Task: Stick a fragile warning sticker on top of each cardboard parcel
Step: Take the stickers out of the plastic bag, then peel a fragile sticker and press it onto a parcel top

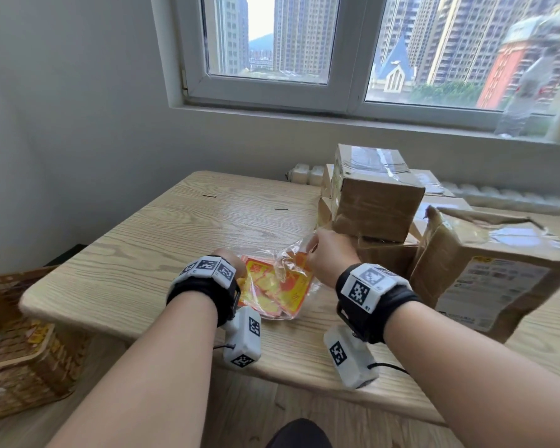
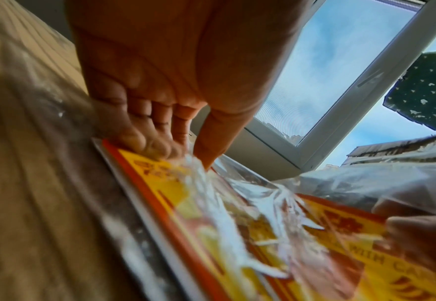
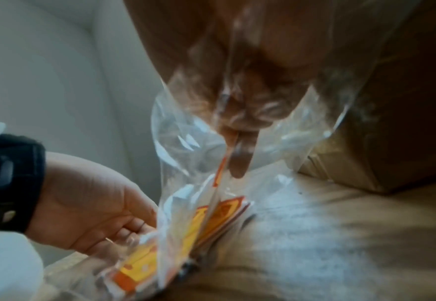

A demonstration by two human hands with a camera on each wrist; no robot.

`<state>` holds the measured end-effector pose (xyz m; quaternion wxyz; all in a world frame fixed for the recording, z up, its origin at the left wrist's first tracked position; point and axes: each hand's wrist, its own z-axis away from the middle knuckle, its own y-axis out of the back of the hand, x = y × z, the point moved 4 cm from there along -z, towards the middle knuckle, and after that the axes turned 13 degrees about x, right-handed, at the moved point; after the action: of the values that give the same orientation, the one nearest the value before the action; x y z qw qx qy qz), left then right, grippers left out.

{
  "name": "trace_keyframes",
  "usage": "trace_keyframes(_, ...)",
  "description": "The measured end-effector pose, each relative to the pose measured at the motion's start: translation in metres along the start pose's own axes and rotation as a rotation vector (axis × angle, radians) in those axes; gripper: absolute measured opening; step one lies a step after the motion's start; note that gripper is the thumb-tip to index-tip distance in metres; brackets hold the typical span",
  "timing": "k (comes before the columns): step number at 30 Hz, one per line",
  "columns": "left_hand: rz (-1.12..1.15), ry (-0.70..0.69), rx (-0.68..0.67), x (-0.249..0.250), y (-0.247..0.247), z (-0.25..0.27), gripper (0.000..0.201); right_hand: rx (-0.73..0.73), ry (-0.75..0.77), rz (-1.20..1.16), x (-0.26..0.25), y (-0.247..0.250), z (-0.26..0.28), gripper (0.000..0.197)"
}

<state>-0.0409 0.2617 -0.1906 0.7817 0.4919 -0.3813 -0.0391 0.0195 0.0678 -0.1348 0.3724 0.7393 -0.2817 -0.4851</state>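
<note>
A clear plastic bag (image 1: 293, 253) of yellow and orange fragile stickers (image 1: 269, 286) lies on the wooden table (image 1: 143, 247) in front of me. My left hand (image 1: 230, 258) grips the bag's left end, fingers (image 2: 157, 146) under it and thumb on top. My right hand (image 1: 320, 250) is inside the bag's mouth and pinches the edge of one sticker (image 3: 220, 173), lifting it off the stack. Cardboard parcels stand at the right: a taped box (image 1: 375, 202) on top of a lower box (image 1: 385, 257), and a large torn box (image 1: 485, 270) beside them.
Wicker baskets (image 1: 23, 350) sit on the floor left of the table. A white radiator (image 1: 307, 174) and the window wall run behind the parcels. The table's left and far parts show bare wood.
</note>
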Motion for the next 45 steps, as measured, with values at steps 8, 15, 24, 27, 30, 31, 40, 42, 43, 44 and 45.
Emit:
trace_keyframes(8,-0.253,-0.109,-0.001,0.013,0.009,0.037,0.032,0.194,-0.032,-0.114,-0.004,0.065,0.017,0.017)
trace_keyframes(15,-0.117,-0.216,0.076,0.056,0.051,0.068,0.028,0.334,-0.003,-0.310,-0.013,0.132,0.031,0.014)
trace_keyframes(24,0.791,-0.341,-0.266,0.130,0.083,0.135,0.041,0.433,-0.221,-0.964,0.005,0.199,0.030,0.007)
trace_keyframes(27,0.904,-0.410,-0.298,0.145,0.079,0.144,0.023,0.426,-0.314,-1.003,0.021,0.203,0.033,0.007)
trace_keyframes(30,0.900,-0.454,-0.285,0.155,0.070,0.150,0.008,0.408,-0.337,-1.000,0.035,0.201,0.036,0.004)
trace_keyframes(31,0.896,-0.455,-0.279,0.157,0.067,0.150,0.007,0.400,-0.342,-0.998,0.039,0.199,0.037,0.004)
trace_keyframes(40,0.950,-0.473,-0.273,0.171,0.059,0.154,0.005,0.326,-0.277,-0.931,0.057,0.203,0.031,0.018)
trace_keyframes(42,0.955,-0.473,-0.292,0.171,0.059,0.156,0.008,0.313,-0.267,-0.949,0.057,0.203,0.029,0.014)
trace_keyframes(43,0.960,-0.474,-0.299,0.171,0.058,0.156,0.010,0.316,-0.272,-0.952,0.058,0.203,0.029,0.013)
trace_keyframes(44,0.965,-0.474,-0.308,0.171,0.058,0.157,0.011,0.322,-0.278,-0.946,0.059,0.202,0.027,0.012)
trace_keyframes(45,0.968,-0.475,-0.320,0.171,0.057,0.158,0.013,0.329,-0.282,-0.935,0.061,0.201,0.025,0.012)
